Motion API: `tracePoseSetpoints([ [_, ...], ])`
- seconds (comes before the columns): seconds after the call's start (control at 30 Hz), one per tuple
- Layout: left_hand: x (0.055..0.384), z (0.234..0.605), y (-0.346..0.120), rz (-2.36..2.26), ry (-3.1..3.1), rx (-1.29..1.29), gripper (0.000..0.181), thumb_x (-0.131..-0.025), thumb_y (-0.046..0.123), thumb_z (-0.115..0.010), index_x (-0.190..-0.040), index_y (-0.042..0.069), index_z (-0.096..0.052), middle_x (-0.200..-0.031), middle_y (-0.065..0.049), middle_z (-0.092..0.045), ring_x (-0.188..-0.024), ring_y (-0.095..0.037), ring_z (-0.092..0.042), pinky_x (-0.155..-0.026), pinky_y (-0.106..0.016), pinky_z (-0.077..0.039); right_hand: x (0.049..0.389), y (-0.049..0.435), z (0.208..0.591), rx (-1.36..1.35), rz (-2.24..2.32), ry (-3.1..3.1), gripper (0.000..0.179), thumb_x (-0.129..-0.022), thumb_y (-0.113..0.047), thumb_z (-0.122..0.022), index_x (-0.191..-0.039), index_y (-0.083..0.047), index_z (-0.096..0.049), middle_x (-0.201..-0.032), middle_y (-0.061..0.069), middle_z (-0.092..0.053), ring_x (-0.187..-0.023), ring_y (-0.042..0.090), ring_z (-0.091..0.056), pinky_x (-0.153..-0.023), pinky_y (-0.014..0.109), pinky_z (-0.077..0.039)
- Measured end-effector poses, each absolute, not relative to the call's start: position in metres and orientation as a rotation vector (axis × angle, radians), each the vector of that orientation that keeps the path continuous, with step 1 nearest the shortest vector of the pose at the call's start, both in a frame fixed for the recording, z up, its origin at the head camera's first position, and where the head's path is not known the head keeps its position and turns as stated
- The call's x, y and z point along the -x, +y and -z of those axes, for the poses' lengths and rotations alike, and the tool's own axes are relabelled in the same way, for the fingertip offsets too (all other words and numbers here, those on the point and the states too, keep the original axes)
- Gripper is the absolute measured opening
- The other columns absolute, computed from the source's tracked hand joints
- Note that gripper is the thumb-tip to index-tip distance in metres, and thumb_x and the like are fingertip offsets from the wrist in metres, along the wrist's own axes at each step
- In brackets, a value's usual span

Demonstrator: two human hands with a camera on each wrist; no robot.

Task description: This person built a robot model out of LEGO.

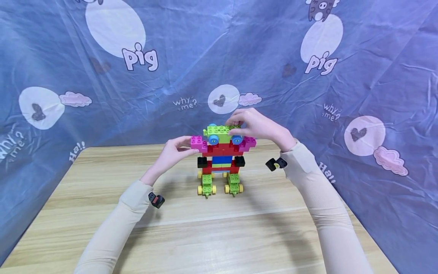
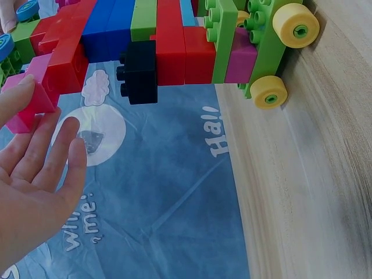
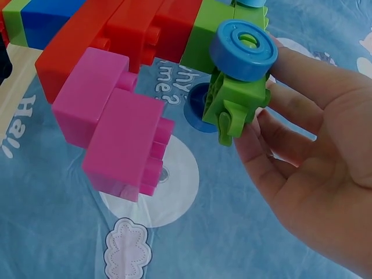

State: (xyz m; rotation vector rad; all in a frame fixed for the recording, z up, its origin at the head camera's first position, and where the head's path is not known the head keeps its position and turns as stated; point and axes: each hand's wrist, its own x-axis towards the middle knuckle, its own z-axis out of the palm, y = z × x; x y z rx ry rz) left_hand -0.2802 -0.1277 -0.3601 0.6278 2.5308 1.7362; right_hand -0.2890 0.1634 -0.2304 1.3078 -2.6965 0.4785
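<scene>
A robot-like figure of toy building bricks [image 1: 223, 149] stands upright on the table, its body red and blue. Two green wheeled bases [image 1: 207, 180] with yellow wheels form its feet. Across the top lies a green wheeled base [image 1: 213, 130] with blue wheels. My right hand [image 1: 256, 123] grips this top piece at its right end, thumb in front and fingers behind. At the figure's left arm, my left hand [image 1: 173, 151] pinches a pink brick [image 2: 42, 86] between thumb and fingers. Another pair of pink bricks [image 3: 125, 142] sticks out on the right side, untouched.
The wooden table [image 1: 219, 236] reaches back to a blue printed cloth [image 1: 164, 76] hanging behind and at both sides. Black bricks [image 1: 202, 162] jut from the figure's sides. Small black devices [image 1: 156, 199] sit at both wrists.
</scene>
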Motion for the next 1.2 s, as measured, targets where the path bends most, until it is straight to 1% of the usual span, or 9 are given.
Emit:
tracePoseSetpoints([
  [0.2, 0.2803, 0.3602, -0.1279, -1.736, 2.531, -0.631, 0.050, -0.088, 0.027, -0.076, -0.132, 0.010, -0.061, -0.128, -0.013, -0.068, -0.114, -0.031, -0.067, -0.097, -0.043, -0.057, 0.2885, 0.1631, 0.2292, -1.302, -0.468, -2.709, 0.026, -0.087, -0.020, -0.076, -0.110, -0.007, -0.074, -0.101, 0.007, -0.071, -0.086, 0.016, -0.061, -0.083, 0.035, -0.058],
  [0.37, 0.2813, 0.3605, -0.1286, -1.732, 2.533, -0.636, 0.050, -0.088, 0.027, -0.076, -0.133, 0.010, -0.061, -0.128, -0.013, -0.068, -0.114, -0.030, -0.067, -0.098, -0.043, -0.057, 0.2882, 0.1622, 0.2273, -1.302, -0.438, -2.720, 0.026, -0.088, -0.021, -0.076, -0.111, -0.008, -0.074, -0.101, 0.006, -0.072, -0.087, 0.016, -0.061, -0.081, 0.034, -0.056],
  [0.53, 0.2805, 0.3595, -0.1291, -1.728, 2.537, -0.632, 0.051, -0.088, 0.027, -0.076, -0.133, 0.010, -0.061, -0.128, -0.013, -0.068, -0.114, -0.031, -0.067, -0.097, -0.043, -0.057, 0.2875, 0.1611, 0.2256, -1.308, -0.442, -2.732, 0.026, -0.088, -0.021, -0.076, -0.111, -0.008, -0.074, -0.101, 0.006, -0.071, -0.086, 0.017, -0.061, -0.082, 0.038, -0.057],
  [0.77, 0.2793, 0.3582, -0.1285, -1.723, 2.532, -0.629, 0.051, -0.088, 0.027, -0.076, -0.134, 0.010, -0.060, -0.129, -0.014, -0.067, -0.115, -0.031, -0.067, -0.097, -0.043, -0.057, 0.2871, 0.1615, 0.2255, -1.304, -0.423, -2.731, 0.026, -0.088, -0.022, -0.076, -0.111, -0.009, -0.074, -0.101, 0.005, -0.072, -0.086, 0.015, -0.062, -0.081, 0.032, -0.056],
  [1.07, 0.2798, 0.3587, -0.1288, -1.722, 2.536, -0.632, 0.051, -0.087, 0.027, -0.077, -0.133, 0.010, -0.061, -0.128, -0.013, -0.068, -0.114, -0.031, -0.067, -0.096, -0.042, -0.058, 0.2857, 0.1639, 0.2285, -1.322, -0.443, -2.672, 0.026, -0.089, -0.021, -0.075, -0.112, -0.009, -0.074, -0.104, 0.006, -0.073, -0.087, 0.016, -0.066, -0.082, 0.036, -0.059],
  [1.2, 0.2797, 0.3581, -0.1294, -1.720, 2.537, -0.633, 0.053, -0.088, 0.026, -0.077, -0.135, 0.009, -0.060, -0.128, -0.014, -0.067, -0.113, -0.032, -0.068, -0.095, -0.042, -0.059, 0.2840, 0.1671, 0.2318, -1.317, -0.492, -2.639, 0.026, -0.091, -0.020, -0.072, -0.114, -0.008, -0.072, -0.109, 0.008, -0.072, -0.092, 0.018, -0.067, -0.085, 0.039, -0.060],
])
